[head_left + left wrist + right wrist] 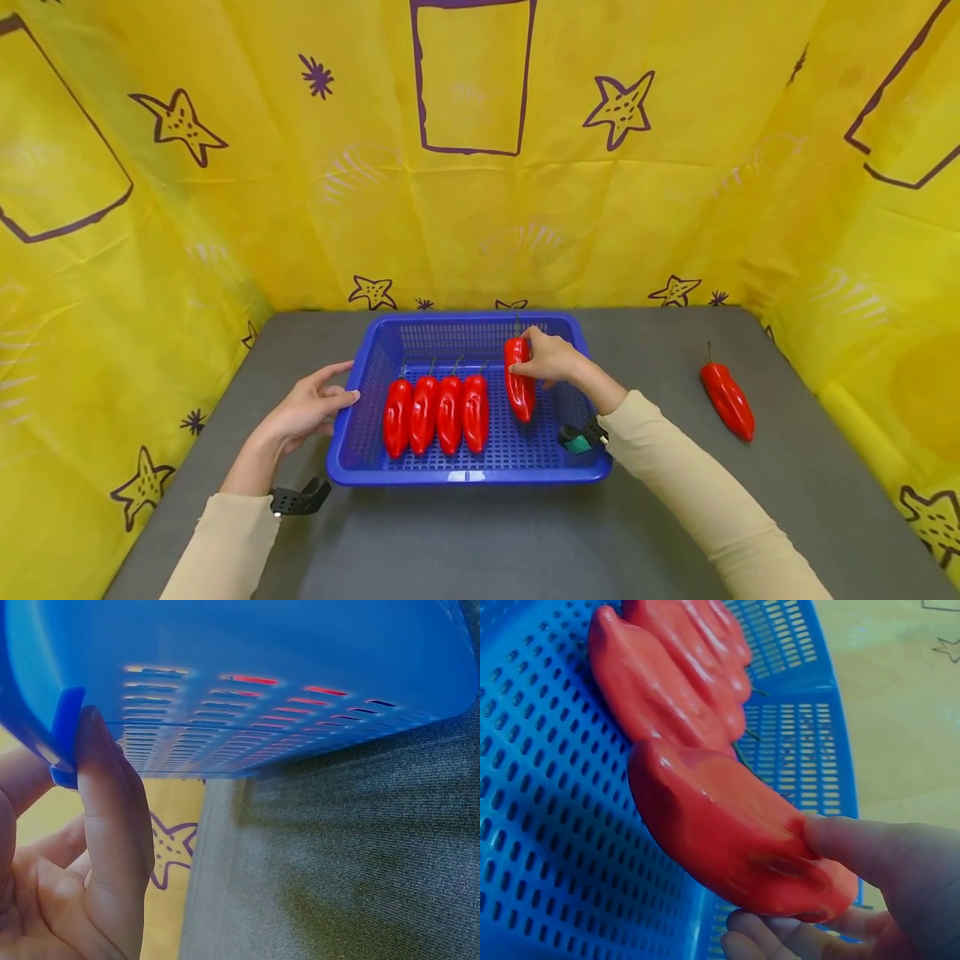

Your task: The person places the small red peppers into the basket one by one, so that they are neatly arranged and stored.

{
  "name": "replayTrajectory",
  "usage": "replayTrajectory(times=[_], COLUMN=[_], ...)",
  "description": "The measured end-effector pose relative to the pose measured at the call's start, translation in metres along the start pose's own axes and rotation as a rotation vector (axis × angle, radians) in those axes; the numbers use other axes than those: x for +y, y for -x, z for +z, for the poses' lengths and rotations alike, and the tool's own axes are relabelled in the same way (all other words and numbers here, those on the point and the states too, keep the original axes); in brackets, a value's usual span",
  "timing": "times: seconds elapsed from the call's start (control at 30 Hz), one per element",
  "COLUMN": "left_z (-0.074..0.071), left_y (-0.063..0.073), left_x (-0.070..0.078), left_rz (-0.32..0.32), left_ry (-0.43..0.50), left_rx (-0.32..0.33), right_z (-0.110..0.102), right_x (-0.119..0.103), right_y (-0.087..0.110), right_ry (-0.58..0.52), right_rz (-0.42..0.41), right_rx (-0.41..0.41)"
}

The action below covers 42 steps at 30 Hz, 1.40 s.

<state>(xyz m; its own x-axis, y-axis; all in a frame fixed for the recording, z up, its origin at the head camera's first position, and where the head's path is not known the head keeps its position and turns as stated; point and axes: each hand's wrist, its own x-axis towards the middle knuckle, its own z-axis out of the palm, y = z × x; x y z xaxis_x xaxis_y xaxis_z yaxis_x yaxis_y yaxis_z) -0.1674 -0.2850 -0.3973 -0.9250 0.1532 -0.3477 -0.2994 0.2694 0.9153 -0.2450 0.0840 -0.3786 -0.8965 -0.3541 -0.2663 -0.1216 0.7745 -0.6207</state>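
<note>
A blue plastic basket [468,477] with slotted walls stands in the middle of the table. Several red peppers [423,415] lie side by side in its left half, stems pointing to the back. Over the right half, my right hand [553,358] pinches another red pepper [519,383] near its stem end, between thumb and fingers. The right wrist view shows this held pepper [712,825] close beside the row. At the basket's left side, my left hand [315,404] grips the rim, and the left wrist view shows the fingers [112,817] at the rim's underside.
One more red pepper [727,402] lies on the grey table [480,542], right of the basket. Yellow cloth [480,225] printed with starfish hangs behind the table and along both sides.
</note>
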Motion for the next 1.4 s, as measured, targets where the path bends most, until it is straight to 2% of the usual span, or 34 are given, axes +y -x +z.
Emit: replayTrajectory(times=[0.23, 0.67, 1.4], left_z=[-0.002, -0.002, -0.001], left_y=[0.000, 0.001, 0.001], left_x=[0.002, 0.001, 0.002], left_rz=[-0.005, -0.018, -0.022], left_ry=[-0.026, -0.046, -0.036], left_rx=[0.012, 0.026, 0.020], right_z=[0.008, 0.026, 0.037], right_x=[-0.005, -0.001, -0.005], right_y=[-0.005, -0.020, -0.022], right_ry=[0.024, -0.037, 0.078], right_rz=[0.016, 0.086, 0.140], right_rx=[-0.042, -0.137, -0.254])
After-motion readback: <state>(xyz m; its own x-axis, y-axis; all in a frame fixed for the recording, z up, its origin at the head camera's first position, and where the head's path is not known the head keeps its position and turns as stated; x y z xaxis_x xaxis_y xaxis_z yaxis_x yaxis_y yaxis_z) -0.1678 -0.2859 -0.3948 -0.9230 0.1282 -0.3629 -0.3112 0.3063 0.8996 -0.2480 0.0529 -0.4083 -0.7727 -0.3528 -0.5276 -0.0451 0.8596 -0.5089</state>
